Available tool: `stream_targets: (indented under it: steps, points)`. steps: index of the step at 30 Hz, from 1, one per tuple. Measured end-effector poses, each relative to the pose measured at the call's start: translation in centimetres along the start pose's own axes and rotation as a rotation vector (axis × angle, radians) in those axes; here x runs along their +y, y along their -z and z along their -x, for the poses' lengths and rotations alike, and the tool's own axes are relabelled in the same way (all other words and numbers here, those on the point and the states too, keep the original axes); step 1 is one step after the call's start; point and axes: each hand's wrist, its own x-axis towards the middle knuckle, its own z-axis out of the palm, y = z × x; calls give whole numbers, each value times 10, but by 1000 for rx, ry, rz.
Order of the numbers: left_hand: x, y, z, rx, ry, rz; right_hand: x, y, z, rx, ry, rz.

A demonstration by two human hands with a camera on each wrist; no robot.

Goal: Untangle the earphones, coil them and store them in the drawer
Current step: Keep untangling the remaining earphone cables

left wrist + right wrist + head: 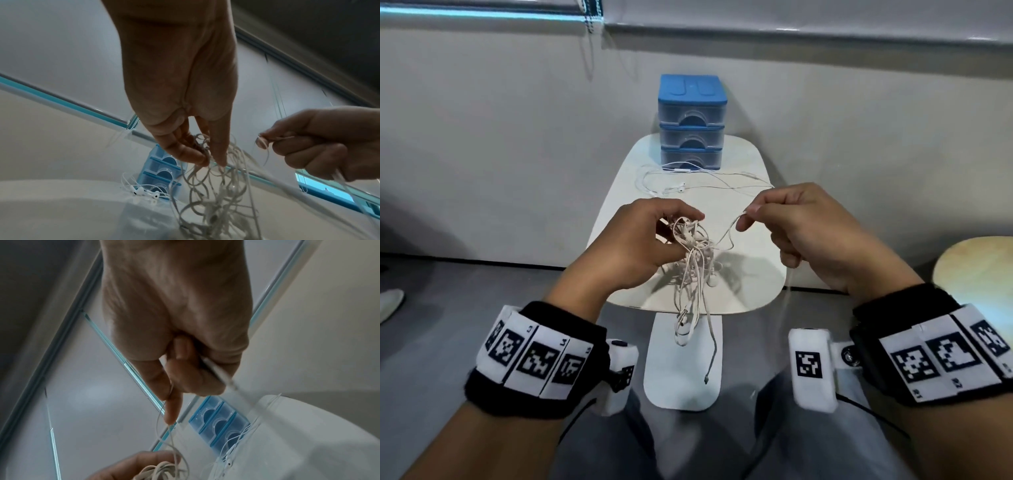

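Observation:
A tangled bunch of white earphones (pixel 693 263) hangs above the small white table (pixel 756 274), its loops and earbuds dangling past the near edge. My left hand (pixel 654 233) pinches the top of the tangle (pixel 203 149) between thumb and fingers. My right hand (pixel 791 222) pinches one strand (pixel 736 222) pulled out to the right; thumb and forefinger (pixel 172 410) grip it, and more cable (pixel 222 374) passes through the curled fingers. A second white earphone set (pixel 678 186) lies loose on the table before the blue three-drawer box (pixel 691 123), whose drawers are closed.
The drawer box (pixel 220 421) stands at the table's far end against a pale wall. A round wooden stool (pixel 976 267) sits at the right. The table's white base (pixel 681 370) is on grey floor between my knees.

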Motion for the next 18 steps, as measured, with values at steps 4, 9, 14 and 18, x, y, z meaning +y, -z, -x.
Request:
stream_targets:
  steps: [4, 9, 14, 18]
  points:
    - [2, -1, -3, 23, -49, -46, 2, 6, 0, 34, -58, -2]
    - [4, 5, -5, 32, -52, -17, 11, 7, -4, -62, -106, 117]
    - [9, 7, -6, 25, -31, 56, 15, -7, 0, -250, -39, 218]
    - [13, 8, -4, 16, -38, 154, 18, -9, 2, -294, 50, 202]
